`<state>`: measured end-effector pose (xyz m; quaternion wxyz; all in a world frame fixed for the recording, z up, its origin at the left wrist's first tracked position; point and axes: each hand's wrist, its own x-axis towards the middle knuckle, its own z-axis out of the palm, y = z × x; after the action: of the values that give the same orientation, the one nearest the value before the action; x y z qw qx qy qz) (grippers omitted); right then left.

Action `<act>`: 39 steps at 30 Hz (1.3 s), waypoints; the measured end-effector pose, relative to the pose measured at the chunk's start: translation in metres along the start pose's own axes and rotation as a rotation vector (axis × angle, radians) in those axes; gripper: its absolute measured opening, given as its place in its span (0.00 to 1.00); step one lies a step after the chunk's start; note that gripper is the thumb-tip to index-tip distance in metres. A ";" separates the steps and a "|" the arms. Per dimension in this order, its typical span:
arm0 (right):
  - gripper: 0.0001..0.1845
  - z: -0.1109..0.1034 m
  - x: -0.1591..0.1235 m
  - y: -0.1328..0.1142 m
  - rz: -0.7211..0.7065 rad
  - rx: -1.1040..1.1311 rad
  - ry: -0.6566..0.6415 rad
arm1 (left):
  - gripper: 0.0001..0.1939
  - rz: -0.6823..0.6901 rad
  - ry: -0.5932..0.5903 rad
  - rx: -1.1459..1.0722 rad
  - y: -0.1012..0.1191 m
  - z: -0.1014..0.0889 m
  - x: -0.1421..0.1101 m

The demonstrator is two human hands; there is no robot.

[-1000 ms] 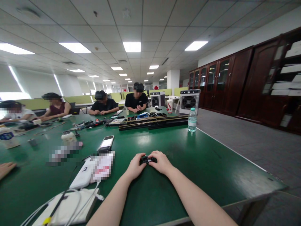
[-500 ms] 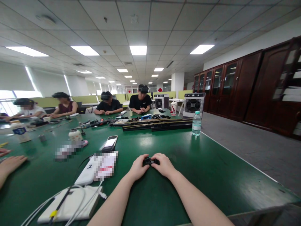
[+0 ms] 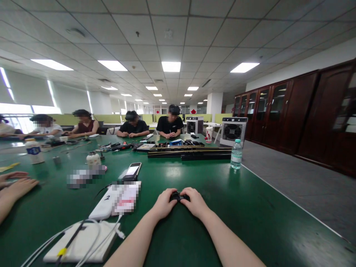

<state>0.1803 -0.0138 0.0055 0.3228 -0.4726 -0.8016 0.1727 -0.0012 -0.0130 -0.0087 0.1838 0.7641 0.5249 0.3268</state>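
Observation:
Between my two hands is a small black object point(image 3: 178, 197), dark and compact; its exact kind is too small to make out. My left hand point(image 3: 164, 204) grips its left side with the fingers curled over the top. On the other side my right hand point(image 3: 195, 203) holds its right end, fingers bent and thumb near the middle. Both hands are at the green tabletop point(image 3: 178, 230), and the fingers hide much of the object.
Left of my arms lie a white power bank point(image 3: 104, 204), a white box point(image 3: 80, 243) with cables, and a phone point(image 3: 132, 171). A water bottle point(image 3: 236, 154) stands right of long black strips point(image 3: 205, 153). A co-worker's hands point(image 3: 20, 185) rest at far left; other people sit beyond.
The camera view has tilted up slightly and turned a little left. Both my hands keep hold of the black object, with only slight finger shifts. The co-worker's hands at left show more.

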 end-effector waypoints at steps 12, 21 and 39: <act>0.10 0.000 0.001 0.002 -0.030 -0.010 0.009 | 0.22 0.020 -0.020 -0.002 -0.004 0.001 0.003; 0.10 -0.006 0.003 0.002 0.000 0.043 0.061 | 0.21 0.012 -0.018 -0.004 -0.004 0.001 0.002; 0.15 -0.018 0.007 0.016 0.107 0.202 0.279 | 0.24 -0.025 -0.061 0.004 0.005 -0.005 -0.001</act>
<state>0.2000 -0.0002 0.0118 0.4672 -0.4990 -0.7013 0.2022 -0.0012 -0.0159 -0.0020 0.2023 0.7674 0.5293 0.3001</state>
